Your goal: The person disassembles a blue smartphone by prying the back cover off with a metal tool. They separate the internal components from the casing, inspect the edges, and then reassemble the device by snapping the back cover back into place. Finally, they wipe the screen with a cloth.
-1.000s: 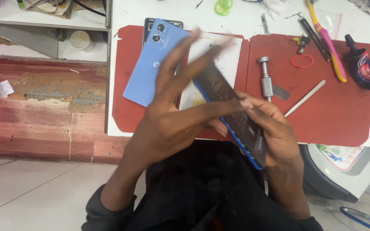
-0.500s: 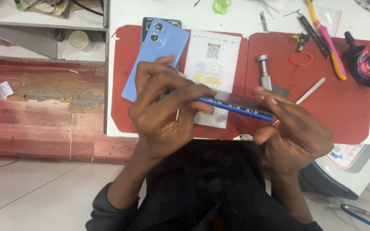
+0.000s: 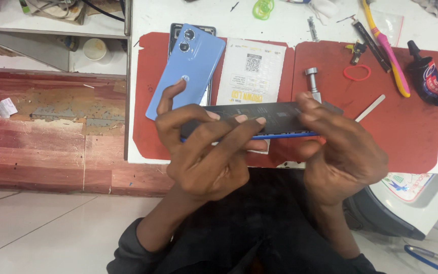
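Now the dark, flat phone body with a blue edge lies nearly level between both hands, where half a second ago it sloped down toward four o'clock. The left hand pinches its near end with curled fingers, the right hand closes on the far end (both over the red mat). Counted: one light-blue back cover at eleven o'clock, one white printed packet, one red ring, one pink-and-yellow toothbrush.
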